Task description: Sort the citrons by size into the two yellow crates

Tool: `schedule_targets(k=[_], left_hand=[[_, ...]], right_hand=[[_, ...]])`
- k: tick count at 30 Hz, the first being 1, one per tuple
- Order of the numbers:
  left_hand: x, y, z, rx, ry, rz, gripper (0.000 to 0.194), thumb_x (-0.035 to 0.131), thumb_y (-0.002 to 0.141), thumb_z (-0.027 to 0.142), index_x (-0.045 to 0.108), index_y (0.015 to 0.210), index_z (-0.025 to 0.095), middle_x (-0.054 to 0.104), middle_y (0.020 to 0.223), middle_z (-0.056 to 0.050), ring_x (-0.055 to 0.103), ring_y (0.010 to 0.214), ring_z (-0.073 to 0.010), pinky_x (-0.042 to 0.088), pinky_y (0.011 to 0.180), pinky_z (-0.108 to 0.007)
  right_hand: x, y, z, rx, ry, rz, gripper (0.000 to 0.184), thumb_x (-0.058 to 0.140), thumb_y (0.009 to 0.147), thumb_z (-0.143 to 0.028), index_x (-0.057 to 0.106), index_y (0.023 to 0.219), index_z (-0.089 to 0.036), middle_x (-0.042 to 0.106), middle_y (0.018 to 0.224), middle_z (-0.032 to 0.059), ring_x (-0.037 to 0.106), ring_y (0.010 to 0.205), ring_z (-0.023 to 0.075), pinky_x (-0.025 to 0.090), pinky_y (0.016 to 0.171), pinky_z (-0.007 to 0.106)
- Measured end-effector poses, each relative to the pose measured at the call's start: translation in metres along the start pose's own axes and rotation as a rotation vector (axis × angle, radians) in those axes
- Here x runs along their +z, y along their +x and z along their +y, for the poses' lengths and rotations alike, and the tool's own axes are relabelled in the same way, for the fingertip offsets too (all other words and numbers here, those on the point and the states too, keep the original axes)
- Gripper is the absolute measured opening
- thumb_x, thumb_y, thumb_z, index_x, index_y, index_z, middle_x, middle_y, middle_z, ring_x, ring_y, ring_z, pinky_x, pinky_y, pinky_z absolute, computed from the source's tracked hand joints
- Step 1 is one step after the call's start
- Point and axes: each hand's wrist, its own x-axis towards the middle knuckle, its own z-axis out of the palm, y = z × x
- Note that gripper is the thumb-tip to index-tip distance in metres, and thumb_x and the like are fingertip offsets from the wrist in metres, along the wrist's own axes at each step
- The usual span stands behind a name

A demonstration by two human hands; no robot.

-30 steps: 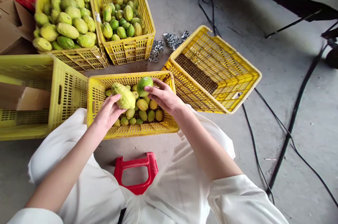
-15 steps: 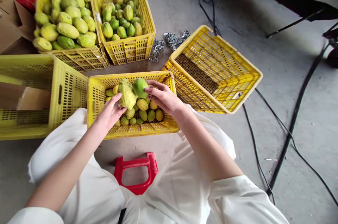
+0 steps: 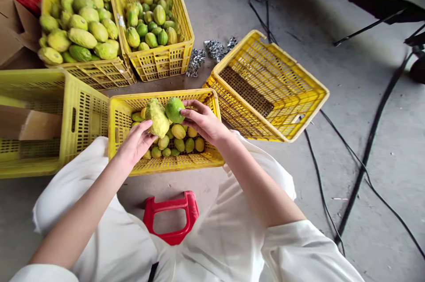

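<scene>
My left hand [image 3: 135,141] grips a large bumpy yellow-green fruit [image 3: 156,117] and holds it upright over the near yellow crate [image 3: 172,164]. My right hand [image 3: 203,121] pinches a rounder green fruit [image 3: 174,110] right beside it; the two fruits touch or nearly touch. Several smaller yellow and green fruits [image 3: 181,139] lie in the crate below both hands.
Two full fruit crates [image 3: 83,29] [image 3: 156,25] stand at the back left. An empty tilted yellow crate [image 3: 268,87] lies to the right, another crate with cardboard [image 3: 36,122] to the left. A red stool [image 3: 171,220] is between my knees. Black cables [image 3: 365,158] cross the concrete floor.
My left hand turned the bumpy fruit from lying sideways to upright. My right hand brought the green fruit down beside it. Both hands stayed over the near crate.
</scene>
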Motion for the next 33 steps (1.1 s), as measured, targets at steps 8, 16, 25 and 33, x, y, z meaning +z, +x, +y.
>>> schedule_targets(k=[8,16,25,33], left_hand=[[0.0039,-0.0011,-0.0005,-0.005,-0.01,0.011,0.031,0.08,0.084,0.011,0.077,0.114,0.019,0.084,0.108,-0.008,0.08,0.105,-0.0209,0.066,0.085,-0.023],[0.0067,-0.0056,-0.0003,-0.045,0.013,0.016,0.035,0.081,0.083,0.019,0.075,0.118,0.021,0.083,0.113,-0.009,0.079,0.111,-0.0264,0.069,0.091,-0.033],[0.0084,-0.0088,0.004,-0.02,0.052,-0.051,0.026,0.08,0.078,0.02,0.075,0.103,0.018,0.083,0.109,-0.01,0.078,0.106,-0.0264,0.07,0.085,-0.038],[0.0037,-0.0021,0.0019,0.022,0.095,-0.002,0.027,0.087,0.071,0.021,0.072,0.093,0.02,0.081,0.098,-0.006,0.076,0.092,-0.0219,0.065,0.073,-0.03]], right_hand=[[-0.0003,-0.0014,0.0007,-0.044,-0.037,-0.011,0.06,0.104,0.052,-0.04,0.069,0.098,-0.026,0.076,0.104,0.0003,0.07,0.105,0.0205,0.06,0.097,0.034],[0.0003,0.0007,0.0042,-0.068,-0.055,-0.003,0.065,0.105,0.048,-0.042,0.07,0.101,-0.025,0.077,0.103,0.0016,0.071,0.108,0.024,0.057,0.105,0.039],[0.0013,0.0,-0.0014,-0.093,-0.001,0.068,0.062,0.103,0.05,-0.044,0.066,0.096,-0.028,0.072,0.098,-0.0016,0.069,0.104,0.0215,0.059,0.095,0.034],[-0.0046,0.0039,-0.0003,-0.174,0.065,0.104,0.067,0.103,0.052,-0.051,0.064,0.104,-0.032,0.072,0.101,-0.002,0.07,0.104,0.0214,0.061,0.09,0.034]])
